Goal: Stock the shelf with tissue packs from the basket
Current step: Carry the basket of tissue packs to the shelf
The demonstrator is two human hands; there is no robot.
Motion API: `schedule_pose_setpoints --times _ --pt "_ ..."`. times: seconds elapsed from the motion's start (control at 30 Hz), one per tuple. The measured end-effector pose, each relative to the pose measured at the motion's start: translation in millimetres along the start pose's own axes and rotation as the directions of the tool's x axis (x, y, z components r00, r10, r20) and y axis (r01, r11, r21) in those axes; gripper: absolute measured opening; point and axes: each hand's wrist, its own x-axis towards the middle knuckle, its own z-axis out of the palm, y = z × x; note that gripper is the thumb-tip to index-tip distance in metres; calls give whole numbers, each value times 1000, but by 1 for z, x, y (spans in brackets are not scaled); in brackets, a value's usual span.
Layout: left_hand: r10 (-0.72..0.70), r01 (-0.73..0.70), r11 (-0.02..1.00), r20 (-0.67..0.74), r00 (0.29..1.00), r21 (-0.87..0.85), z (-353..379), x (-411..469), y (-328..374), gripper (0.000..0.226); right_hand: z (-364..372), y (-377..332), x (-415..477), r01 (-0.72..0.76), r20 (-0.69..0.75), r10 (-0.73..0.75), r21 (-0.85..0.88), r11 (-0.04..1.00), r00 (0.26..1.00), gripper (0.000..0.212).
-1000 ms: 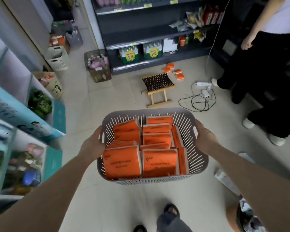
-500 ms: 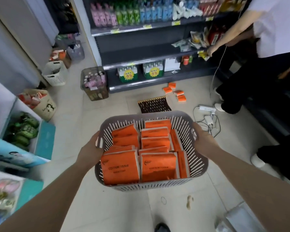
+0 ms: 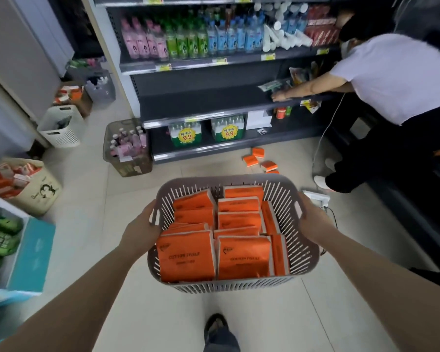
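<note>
I carry a grey slotted plastic basket [image 3: 301,247] in front of me, above the tiled floor. It is packed with several orange tissue packs [image 3: 188,257] standing on edge. My left hand [image 3: 140,229] grips the basket's left rim and my right hand [image 3: 313,222] grips its right rim. Ahead stands a dark shelf unit [image 3: 214,97]; its middle shelf is mostly bare on the left. A few more orange packs [image 3: 258,158] lie loose on the floor by the shelf's base.
A person in a white top [image 3: 396,80] leans over the shelf at the right. A brown basket of bottles [image 3: 126,148] stands at the shelf's left corner. White bin [image 3: 61,125], tote bag [image 3: 33,184] and teal display [image 3: 33,252] line the left. Power strip [image 3: 316,196] with cables lies at right.
The view has lifted and moved closer to the shelf unit; upper bottle shelves have come into sight. Both hands keep their hold on the basket. The small wooden stool is hidden behind the basket.
</note>
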Motion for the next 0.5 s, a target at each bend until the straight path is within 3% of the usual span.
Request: schedule_pose_setpoints --times 0.5 --pt "-90 89 995 -14 996 -39 -15 204 90 73 -34 -47 246 86 27 -85 -38 996 996 65"
